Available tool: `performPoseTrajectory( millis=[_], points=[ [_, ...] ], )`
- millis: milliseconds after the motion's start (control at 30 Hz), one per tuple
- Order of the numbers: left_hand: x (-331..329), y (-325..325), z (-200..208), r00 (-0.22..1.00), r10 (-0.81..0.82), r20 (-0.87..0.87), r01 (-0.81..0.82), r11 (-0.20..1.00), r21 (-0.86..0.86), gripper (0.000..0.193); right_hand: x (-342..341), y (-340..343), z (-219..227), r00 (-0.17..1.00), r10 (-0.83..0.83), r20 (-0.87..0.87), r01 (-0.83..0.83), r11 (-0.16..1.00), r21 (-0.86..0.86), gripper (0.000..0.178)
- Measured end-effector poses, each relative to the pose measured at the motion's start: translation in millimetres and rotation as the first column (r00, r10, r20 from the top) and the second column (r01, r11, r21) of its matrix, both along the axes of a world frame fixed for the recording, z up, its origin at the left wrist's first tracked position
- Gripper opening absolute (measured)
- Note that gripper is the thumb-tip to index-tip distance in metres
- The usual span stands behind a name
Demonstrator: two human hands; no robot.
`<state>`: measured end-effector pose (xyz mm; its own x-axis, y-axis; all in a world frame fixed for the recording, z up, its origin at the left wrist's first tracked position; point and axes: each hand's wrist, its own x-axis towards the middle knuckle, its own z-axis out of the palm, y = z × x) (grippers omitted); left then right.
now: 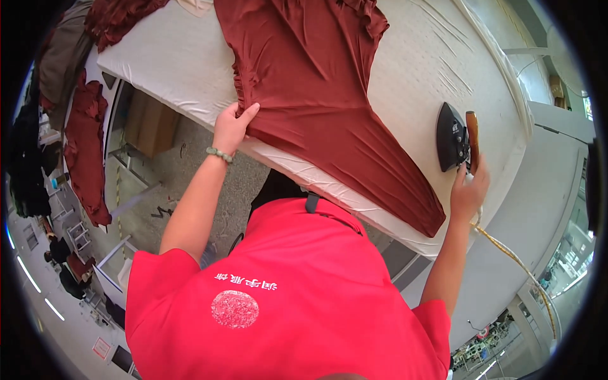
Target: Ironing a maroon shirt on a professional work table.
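The left hand (232,126) pinches the side edge of a dark red garment (304,82), while the right hand (470,190) is wrapped around the near end of the handle of an iron (448,139). The garment spreads between the hands, its narrow end tapering toward the right forearm; the iron sits just beyond the right hand, apart from the cloth. Pressing well probably calls for light tension from the left hand, creases smoothed flat first, and bare fingers kept out of the iron's path. A white-covered table (405,82) extends beyond both hands. The left fingertips are partly hidden, the iron's sole is out of sight, so its contact with the cover is uncertain, and the garment's far end is cut off. Well left of the left hand, red cloth (85,145) hangs, its shape unclear.
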<state>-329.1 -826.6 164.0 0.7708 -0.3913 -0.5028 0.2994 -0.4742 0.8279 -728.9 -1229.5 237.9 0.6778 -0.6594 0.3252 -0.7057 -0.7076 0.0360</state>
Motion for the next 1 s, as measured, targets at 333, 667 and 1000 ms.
performPoseTrajectory(
  millis=[333, 667, 1000],
  points=[
    [-7.1, 11.1, -9.8, 0.991, 0.133, -0.011, -0.133, 0.988, -0.080, 0.033, 80.3, -42.9, -8.6, 0.913, -0.262, -0.313, 0.361, 0.876, 0.320, 0.052],
    [-5.0, 17.3, -4.7, 0.989, 0.078, -0.126, -0.114, 0.943, -0.313, 0.025, 213.7, 120.9, 16.1, 0.963, 0.113, -0.246, 0.057, 0.804, 0.591, 0.043],
    [1.6, 22.7, 7.6, 0.992, 0.034, -0.120, -0.069, 0.950, -0.305, 0.023, 275.7, 195.8, 22.8, 0.887, 0.214, -0.410, 0.129, 0.737, 0.664, 0.037]
  ],
)
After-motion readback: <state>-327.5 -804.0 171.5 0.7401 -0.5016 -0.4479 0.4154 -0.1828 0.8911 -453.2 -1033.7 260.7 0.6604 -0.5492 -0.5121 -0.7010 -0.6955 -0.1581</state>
